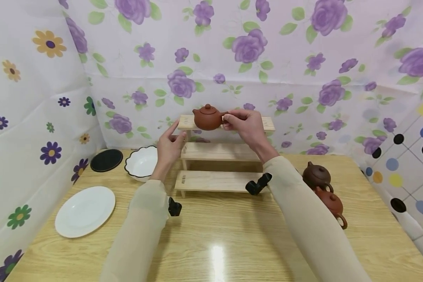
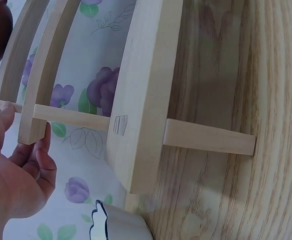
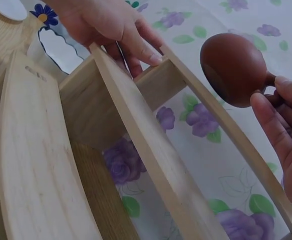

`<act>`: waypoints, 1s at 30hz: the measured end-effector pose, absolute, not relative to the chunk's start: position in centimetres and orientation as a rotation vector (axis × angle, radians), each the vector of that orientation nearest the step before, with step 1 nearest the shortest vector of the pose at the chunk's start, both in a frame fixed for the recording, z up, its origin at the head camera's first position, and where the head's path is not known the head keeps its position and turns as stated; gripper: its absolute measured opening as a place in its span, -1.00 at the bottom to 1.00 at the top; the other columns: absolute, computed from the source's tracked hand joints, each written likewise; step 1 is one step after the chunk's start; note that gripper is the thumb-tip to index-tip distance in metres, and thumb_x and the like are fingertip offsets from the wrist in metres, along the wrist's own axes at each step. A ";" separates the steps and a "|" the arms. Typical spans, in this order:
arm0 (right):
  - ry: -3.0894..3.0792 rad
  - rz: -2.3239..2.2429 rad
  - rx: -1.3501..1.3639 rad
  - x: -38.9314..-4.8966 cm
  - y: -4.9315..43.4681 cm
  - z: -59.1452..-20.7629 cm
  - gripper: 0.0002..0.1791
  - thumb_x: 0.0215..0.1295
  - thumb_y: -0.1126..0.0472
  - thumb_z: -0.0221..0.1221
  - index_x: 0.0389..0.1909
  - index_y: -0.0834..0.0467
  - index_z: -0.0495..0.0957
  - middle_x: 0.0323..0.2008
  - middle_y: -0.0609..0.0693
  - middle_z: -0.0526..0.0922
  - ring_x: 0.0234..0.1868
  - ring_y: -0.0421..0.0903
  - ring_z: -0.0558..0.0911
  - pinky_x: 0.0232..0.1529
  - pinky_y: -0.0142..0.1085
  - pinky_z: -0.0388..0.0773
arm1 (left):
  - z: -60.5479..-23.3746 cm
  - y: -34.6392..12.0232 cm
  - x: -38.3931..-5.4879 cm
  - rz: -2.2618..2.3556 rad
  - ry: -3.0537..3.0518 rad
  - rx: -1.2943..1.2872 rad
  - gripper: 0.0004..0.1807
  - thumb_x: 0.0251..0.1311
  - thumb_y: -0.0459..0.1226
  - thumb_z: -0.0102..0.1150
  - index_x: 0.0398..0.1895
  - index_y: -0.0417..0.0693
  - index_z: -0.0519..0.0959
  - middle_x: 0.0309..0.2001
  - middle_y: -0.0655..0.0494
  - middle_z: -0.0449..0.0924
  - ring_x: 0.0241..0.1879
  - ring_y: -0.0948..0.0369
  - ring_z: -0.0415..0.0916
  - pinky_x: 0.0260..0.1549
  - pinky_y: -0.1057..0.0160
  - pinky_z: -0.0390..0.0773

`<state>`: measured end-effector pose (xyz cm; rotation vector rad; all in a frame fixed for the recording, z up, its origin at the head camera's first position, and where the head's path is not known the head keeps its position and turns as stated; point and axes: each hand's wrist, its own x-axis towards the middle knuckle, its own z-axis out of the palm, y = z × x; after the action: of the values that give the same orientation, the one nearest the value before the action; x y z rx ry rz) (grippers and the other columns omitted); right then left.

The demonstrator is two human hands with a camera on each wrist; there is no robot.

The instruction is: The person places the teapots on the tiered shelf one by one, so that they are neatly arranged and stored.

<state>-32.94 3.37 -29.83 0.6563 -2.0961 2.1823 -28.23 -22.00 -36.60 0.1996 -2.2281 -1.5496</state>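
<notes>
A red-brown teapot (image 1: pixel 208 118) hangs at the upper centre of the frame, its handle (image 3: pixel 270 79) clamped between the thumb and fingers (image 3: pixel 267 112) of a person's right hand (image 1: pixel 246 125). The pot lies directly left of those fingers, its long axis running nearly level across the frame: spout (image 1: pixel 195 112) to the left, handle to the right. The right hand is the nearer of the two, and the only one on the pot.

The relation that counts, by the look of it, is pot to board. In the head view the body overlaps the top board (image 1: pixel 268 123) of a three-tier wooden rack (image 1: pixel 218 181), while the right wrist view shows a strip of patterned backdrop between them, the rounded underside clear of the wood. Spout-to-handle, the pot lines up roughly with the board's length.

At the rack's left end, beyond the spout, the left hand (image 1: pixel 170 148) grips the wood, thumb near the top board and other fingers bent behind the frame, well apart from the teapot.
</notes>
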 end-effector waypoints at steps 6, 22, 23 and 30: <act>-2.122 2.184 0.649 -33.8 2.2 -29.3 -0.75 0.42 0.33 0.35 -0.02 0.44 0.74 -0.20 0.21 0.82 -0.31 -0.12 0.82 -0.16 -0.28 0.77 | -36.5 -21.9 -28.2 -1.547 -2.245 0.196 -0.42 0.51 -0.13 0.23 0.55 0.37 0.43 -0.32 -0.03 0.70 -0.51 0.35 0.44 -0.57 0.39 0.38; -2.187 2.301 0.531 -35.2 -0.3 -28.7 -0.73 0.40 0.36 0.35 0.04 0.42 0.74 -0.09 0.33 0.80 -0.33 -0.11 0.84 -0.18 -0.29 0.77 | -36.4 -22.3 -28.0 -1.570 -2.236 0.172 -0.43 0.49 -0.14 0.26 0.53 0.36 0.45 -0.23 -0.14 0.75 -0.54 0.33 0.43 -0.56 0.36 0.39; -2.192 2.307 0.521 -35.3 -0.4 -28.7 -0.73 0.41 0.36 0.35 0.04 0.41 0.74 -0.09 0.32 0.81 -0.33 -0.11 0.84 -0.18 -0.29 0.77 | -36.4 -22.3 -28.0 -1.569 -2.236 0.173 -0.43 0.49 -0.14 0.26 0.53 0.36 0.46 -0.24 -0.12 0.75 -0.55 0.33 0.42 -0.56 0.35 0.39; -2.255 2.313 0.497 -35.9 -1.0 -28.4 -0.73 0.42 0.38 0.32 0.06 0.43 0.72 -0.04 0.34 0.79 -0.34 -0.12 0.84 -0.17 -0.29 0.77 | -36.4 -22.4 -27.9 -1.591 -2.232 0.191 -0.42 0.49 -0.13 0.27 0.53 0.34 0.46 -0.27 -0.05 0.72 -0.55 0.33 0.42 -0.58 0.34 0.38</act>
<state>-35.92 -1.04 -28.43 0.4968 -2.2554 2.3132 -27.94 -22.35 -36.37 0.1906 -2.2324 -1.5911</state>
